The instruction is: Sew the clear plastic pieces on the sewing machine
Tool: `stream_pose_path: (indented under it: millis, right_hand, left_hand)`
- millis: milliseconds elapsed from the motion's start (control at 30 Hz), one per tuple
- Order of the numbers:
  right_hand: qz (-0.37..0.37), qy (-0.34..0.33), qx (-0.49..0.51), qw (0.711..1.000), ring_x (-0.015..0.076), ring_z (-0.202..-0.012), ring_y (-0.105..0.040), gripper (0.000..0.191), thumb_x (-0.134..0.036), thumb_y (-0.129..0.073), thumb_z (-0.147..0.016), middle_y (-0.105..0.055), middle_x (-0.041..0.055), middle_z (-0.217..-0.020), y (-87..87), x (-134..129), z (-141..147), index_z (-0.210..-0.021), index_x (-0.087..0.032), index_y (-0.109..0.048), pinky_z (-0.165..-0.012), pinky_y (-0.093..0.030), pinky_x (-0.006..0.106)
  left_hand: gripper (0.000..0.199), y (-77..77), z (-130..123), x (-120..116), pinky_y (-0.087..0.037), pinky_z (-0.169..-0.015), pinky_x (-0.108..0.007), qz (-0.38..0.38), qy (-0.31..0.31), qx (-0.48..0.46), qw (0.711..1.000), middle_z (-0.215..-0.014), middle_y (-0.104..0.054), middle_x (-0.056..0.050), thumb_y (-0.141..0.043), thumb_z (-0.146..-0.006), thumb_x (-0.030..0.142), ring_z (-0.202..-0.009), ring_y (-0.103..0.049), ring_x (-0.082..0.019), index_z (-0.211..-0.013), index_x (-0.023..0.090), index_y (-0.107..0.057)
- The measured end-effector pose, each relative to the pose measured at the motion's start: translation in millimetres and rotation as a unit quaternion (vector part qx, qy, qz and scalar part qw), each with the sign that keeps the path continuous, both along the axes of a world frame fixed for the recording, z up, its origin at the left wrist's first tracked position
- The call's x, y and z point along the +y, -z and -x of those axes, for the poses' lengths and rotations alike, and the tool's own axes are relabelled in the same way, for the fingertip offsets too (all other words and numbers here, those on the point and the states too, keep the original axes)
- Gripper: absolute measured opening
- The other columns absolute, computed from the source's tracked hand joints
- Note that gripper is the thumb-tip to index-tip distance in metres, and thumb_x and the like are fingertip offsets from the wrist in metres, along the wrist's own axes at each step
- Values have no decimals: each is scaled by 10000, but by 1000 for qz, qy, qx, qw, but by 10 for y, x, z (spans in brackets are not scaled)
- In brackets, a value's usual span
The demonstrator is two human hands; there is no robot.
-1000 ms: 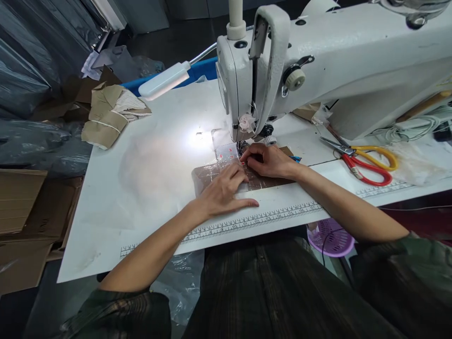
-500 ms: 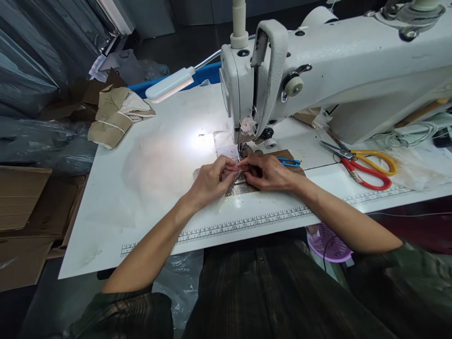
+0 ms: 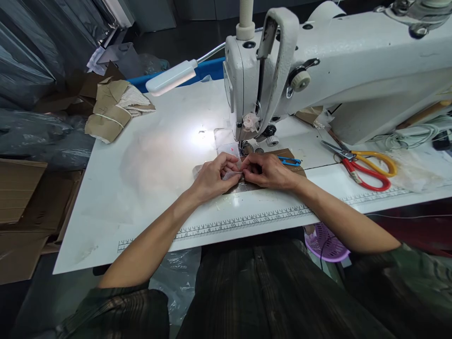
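Examining the head view: left hand and right hand pinch a thin, translucent piece of material between fingertips, just in front of the white metal sewing machine. Black ruler scale on the worktop reads "10"; no brand legible.

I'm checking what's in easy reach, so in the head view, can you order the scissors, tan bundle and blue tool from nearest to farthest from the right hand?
1. Blue tool: close by, just right of the right hand.
2. Scissors: farther right, on the table.
3. Tan bundle: away left, at the table's far-left corner.
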State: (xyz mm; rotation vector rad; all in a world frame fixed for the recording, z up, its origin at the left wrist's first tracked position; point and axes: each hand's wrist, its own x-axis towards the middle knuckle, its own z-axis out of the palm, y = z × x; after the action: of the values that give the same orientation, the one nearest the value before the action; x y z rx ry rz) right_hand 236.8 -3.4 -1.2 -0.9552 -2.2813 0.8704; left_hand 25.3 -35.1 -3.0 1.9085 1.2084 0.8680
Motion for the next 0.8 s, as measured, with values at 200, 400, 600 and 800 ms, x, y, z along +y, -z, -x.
stream_pose_path:
  millis: [200, 400, 600, 800]
  right_hand:
    - [-28, 5, -19, 999, 118, -605, -465, 61, -243, -570, -817, -591, -3, -700, -3, -21, 12, -848, -191, -577, -592, -350, 274]
    - [-28, 43, -6, 999, 120, -600, -448, 48, -241, -566, -810, -572, -8, -682, 2, 1, 43, -825, -197, -556, -594, -349, 281]
    - [60, 28, 55, 996, 103, -575, -458, 112, -261, -573, -834, -547, -28, -645, -25, 24, -13, -879, -166, -610, -572, -372, 264]
    - [73, -15, 36, 997, 92, -566, -454, 137, -278, -601, -824, -534, -41, -621, -26, 5, -26, -868, -161, -658, -570, -360, 259]
  left_hand:
    - [276, -26, -24, -7, -520, -659, -262, -19, -16, 51, 998, -857, -762, 13, -660, -857, 310, -703, -671, -119, -1107, 223, -581]
    - [258, -41, -19, 13, -541, -788, -323, 12, 9, 21, 1000, -866, -766, 2, -640, -878, 307, -769, -688, -138, -1111, 219, -573]
    - [284, -72, -4, 9, -539, -890, -395, 37, -5, 13, 999, -859, -768, -6, -663, -878, 335, -850, -713, -175, -1112, 232, -540]
    - [286, -44, 10, 35, -510, -962, -438, 37, 8, 10, 999, -895, -771, -7, -643, -890, 341, -913, -712, -185, -1127, 235, -522]
